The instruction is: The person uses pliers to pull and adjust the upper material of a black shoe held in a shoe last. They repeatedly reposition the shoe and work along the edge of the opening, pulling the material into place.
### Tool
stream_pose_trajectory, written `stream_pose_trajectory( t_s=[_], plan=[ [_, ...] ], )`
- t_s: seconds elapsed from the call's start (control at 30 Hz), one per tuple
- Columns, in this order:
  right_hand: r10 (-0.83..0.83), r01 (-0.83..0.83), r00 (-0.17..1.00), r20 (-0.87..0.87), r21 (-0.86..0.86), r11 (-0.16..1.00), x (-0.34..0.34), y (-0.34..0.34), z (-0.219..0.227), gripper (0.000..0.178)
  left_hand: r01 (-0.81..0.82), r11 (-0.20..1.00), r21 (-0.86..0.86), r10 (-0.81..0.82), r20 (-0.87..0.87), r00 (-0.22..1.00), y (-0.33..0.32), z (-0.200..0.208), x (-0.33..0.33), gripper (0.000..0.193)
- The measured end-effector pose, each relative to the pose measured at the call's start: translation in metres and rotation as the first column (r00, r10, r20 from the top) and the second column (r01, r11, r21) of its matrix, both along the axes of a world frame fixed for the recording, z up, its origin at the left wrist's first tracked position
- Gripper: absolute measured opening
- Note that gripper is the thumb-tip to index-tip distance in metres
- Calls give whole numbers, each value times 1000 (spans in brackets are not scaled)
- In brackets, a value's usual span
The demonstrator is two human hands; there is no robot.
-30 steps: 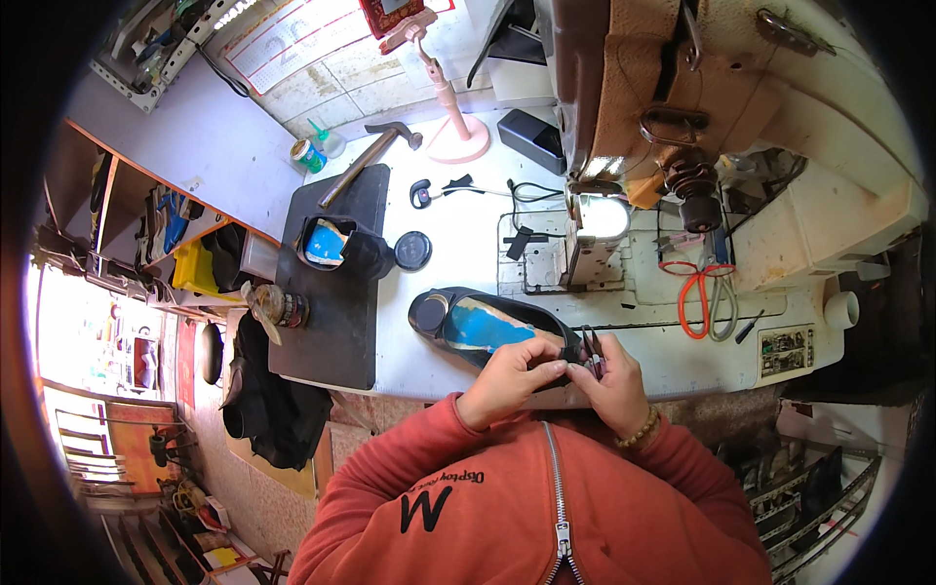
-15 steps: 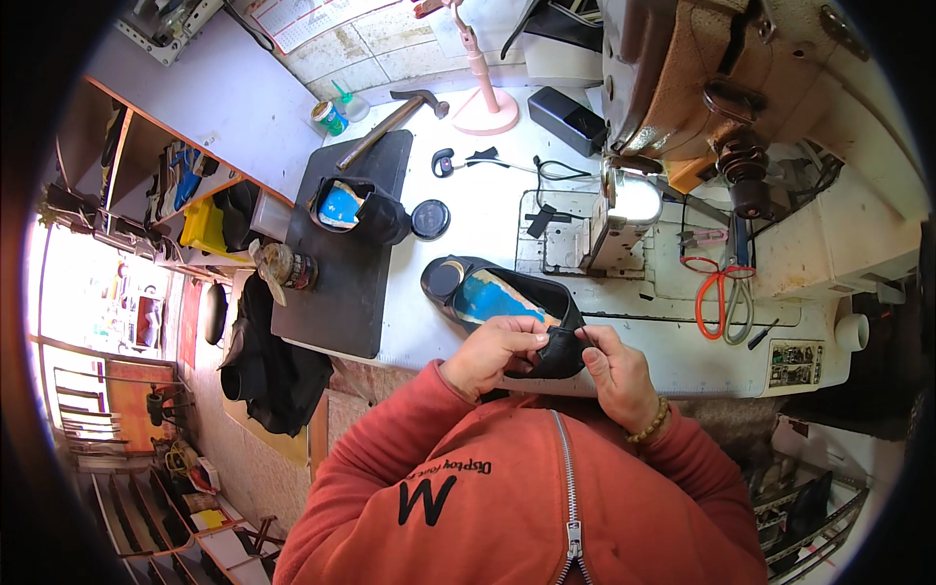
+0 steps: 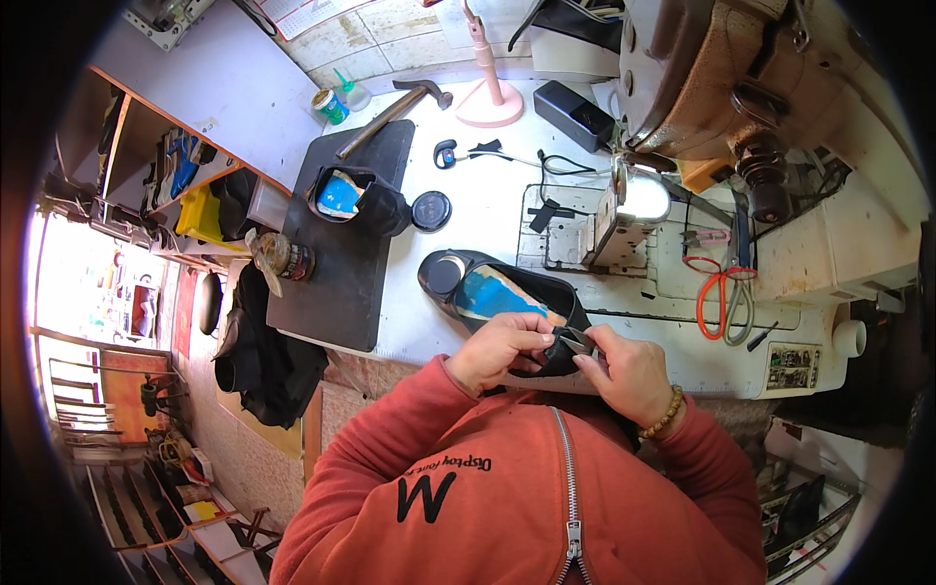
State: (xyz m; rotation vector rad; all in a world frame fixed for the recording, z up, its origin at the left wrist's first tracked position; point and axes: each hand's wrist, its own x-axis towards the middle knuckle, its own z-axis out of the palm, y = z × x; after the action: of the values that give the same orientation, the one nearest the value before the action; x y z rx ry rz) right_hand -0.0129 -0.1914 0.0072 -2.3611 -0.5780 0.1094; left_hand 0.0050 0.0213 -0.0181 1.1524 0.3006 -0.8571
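Note:
A black shoe upper point(image 3: 542, 279) with a blue and tan insole inside lies at the front edge of the white table. Its wide opening faces up, and a round black disc point(image 3: 447, 275) rests at its far left end. My left hand point(image 3: 499, 351) pinches the near right rim, thumb and forefinger on the black material. My right hand point(image 3: 624, 372) pinches the same rim just to the right, where a small greyish-black flap shows between the fingertips. Further back, a second black shoe upper point(image 3: 388, 212) with a blue insole stands on a dark board point(image 3: 336, 312).
A sewing machine point(image 3: 702, 88) takes up the right of the table point(image 3: 414, 322). Red-handled scissors point(image 3: 710, 302) lie near it. A hammer point(image 3: 380, 122), a pink stand point(image 3: 487, 102), a round black lid point(image 3: 431, 211), an earphone cable point(image 3: 507, 156) and a jar point(image 3: 292, 258) are around the back and left.
My right hand's fingers have shifted along the rim, and a greyish flap now shows at its fingertips. My left hand keeps its pinch. The whole view has shifted slightly.

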Motion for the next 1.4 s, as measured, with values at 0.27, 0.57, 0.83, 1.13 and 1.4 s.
stream_pose_trajectory(
  t_s=[0.27, 0.57, 0.83, 1.13, 1.4],
  plan=[
    [33, -29, 997, 72, -57, 998, 2, 1, 3, 19, -12, 1000, -2, 12, 0, 1000, -1, 1, 0, 5],
    [68, -62, 994, 89, -68, 996, 5, -1, 6, 20, -12, 1000, -6, 12, -2, 1000, -1, 2, -1, 7],
    [66, -56, 991, 118, -86, 995, 5, 1, 3, 19, -12, 1000, -4, 12, 4, 1000, -1, 3, -1, 6],
    [-37, 23, 994, 105, 129, 991, -2, 5, -26, 21, -27, 999, -22, 27, -7, 1000, 0, 0, 0, 6],
    [-136, 133, 991, -14, 314, 940, -12, 13, -39, 28, -10, 1000, 21, 9, 29, 1000, -2, 0, 0, 7]
  ],
)
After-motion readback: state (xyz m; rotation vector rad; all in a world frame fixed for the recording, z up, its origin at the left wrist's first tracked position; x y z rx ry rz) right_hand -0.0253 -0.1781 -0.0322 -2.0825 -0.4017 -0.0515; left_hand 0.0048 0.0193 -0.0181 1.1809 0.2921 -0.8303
